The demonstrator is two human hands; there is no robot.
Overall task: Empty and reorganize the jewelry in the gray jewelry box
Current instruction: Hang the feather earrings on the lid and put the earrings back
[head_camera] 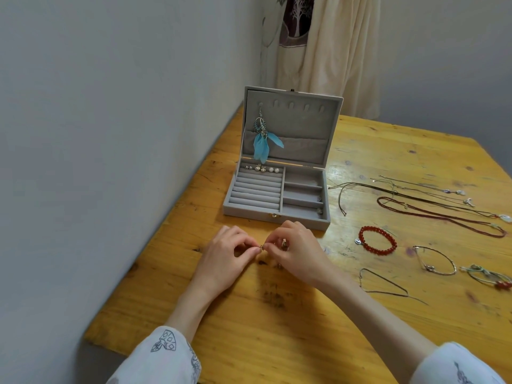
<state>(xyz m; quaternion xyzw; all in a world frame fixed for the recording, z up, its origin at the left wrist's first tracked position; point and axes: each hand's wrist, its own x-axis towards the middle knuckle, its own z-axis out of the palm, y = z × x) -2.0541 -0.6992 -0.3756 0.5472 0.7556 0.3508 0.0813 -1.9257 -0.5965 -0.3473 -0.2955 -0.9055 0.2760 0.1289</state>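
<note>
The gray jewelry box (277, 214) stands open on the wooden table (249, 328), lid upright. Blue feather earrings (261, 144) hang inside the lid. Several stud earrings (261, 169) sit in the top ring row, and small pieces (320, 210) lie in the right compartments. Just in front of the box, my left hand (225, 254) and my right hand (293, 252) meet, both pinching a tiny gold earring (261, 247) between fingertips. Another small piece shows between my right hand's fingers.
To the right on the table lie cord necklaces (432, 200), a red bead bracelet (378, 240), thin bangles (435, 260), a red-charm bracelet (493, 279) and a dark cord (388, 285). A wall runs along the table's left edge. A curtain hangs behind the box.
</note>
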